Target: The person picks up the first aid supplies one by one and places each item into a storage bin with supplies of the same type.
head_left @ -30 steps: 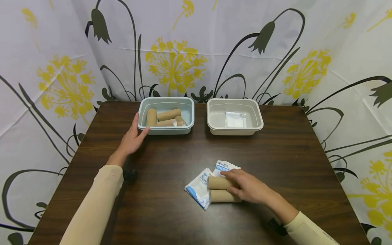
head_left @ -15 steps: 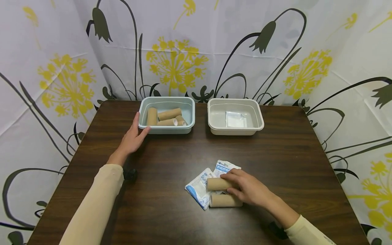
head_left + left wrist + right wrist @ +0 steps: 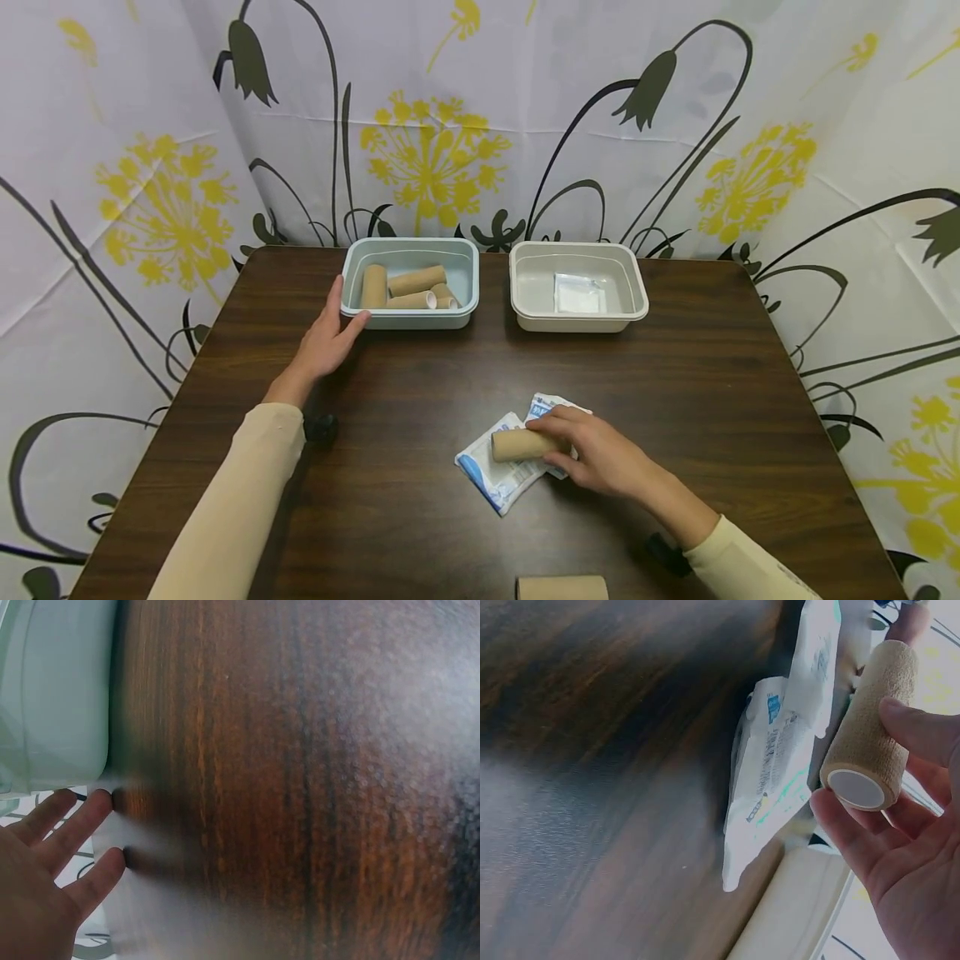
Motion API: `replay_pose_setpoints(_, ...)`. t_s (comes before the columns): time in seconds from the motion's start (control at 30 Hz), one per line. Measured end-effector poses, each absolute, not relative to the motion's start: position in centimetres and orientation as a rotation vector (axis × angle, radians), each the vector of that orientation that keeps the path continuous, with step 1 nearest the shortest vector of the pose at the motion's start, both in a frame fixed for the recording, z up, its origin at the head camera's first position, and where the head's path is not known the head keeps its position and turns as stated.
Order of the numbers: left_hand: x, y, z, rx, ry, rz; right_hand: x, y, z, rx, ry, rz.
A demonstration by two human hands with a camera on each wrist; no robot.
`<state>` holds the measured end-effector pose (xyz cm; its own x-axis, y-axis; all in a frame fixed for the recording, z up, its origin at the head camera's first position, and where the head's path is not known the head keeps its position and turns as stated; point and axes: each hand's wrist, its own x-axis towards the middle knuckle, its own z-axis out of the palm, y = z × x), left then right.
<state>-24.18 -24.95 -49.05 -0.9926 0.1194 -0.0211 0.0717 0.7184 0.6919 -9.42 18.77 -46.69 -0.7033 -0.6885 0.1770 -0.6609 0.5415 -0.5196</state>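
Nearest you, a loose tan roll (image 3: pixel 562 588) lies sideways on the dark wooden bench (image 3: pixel 405 508), partly cut off by the edge of the head view. Farther on, your right hand (image 3: pixel 606 457) grips a second tan roll, the held roll (image 3: pixel 517 445), thumb on its near side and fingers on its far side. Its white-rimmed end points left. You have it over two white-and-blue packets, the left packet (image 3: pixel 504 485) and the far packet (image 3: pixel 543 405), which overlap; whether it touches them is hard to judge from these angles.

Farther left, your left hand (image 3: pixel 322 343) grasps nothing: its fingers extend along the left side of the blue tub (image 3: pixel 410 320), with the thumb at the near rim. Several tan rolls (image 3: pixel 416 281) lie in that tub. To its right, well apart from your left hand, the cream tub (image 3: pixel 577 323) holds a flat white packet (image 3: pixel 579 294). Behind both tubs hangs a flowered curtain (image 3: pixel 450 50).
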Motion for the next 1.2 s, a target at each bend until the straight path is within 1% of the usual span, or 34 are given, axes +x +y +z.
replay_pose_setpoints(0.37, -24.2, -25.0, -48.8, 0.168, 2.855, 1.157, -11.1, 17.4, -46.4, -1.175, 2.711, -0.986)
replay_pose_setpoints(0.53, -24.3, -25.0, -48.8, 0.168, 2.863, 1.149, -12.5, 16.0, -45.9, -1.150, 2.707, -0.996)
replay_pose_setpoints(0.67, -24.3, -25.0, -48.8, 0.172, 2.864, 1.149, -14.4, 14.4, -45.5, -1.156, 2.737, -0.985)
replay_pose_setpoints(0.97, -24.0, -25.0, -49.1, 0.182, 2.861, 1.160, -19.9, 9.5, -44.4, -1.157, 2.922, -0.992)
replay_pose_setpoints(1.2, -24.3, -25.0, -49.5, 0.182, 2.866, 1.162, -23.2, 6.8, -44.4, -1.176, 3.010, -0.857)
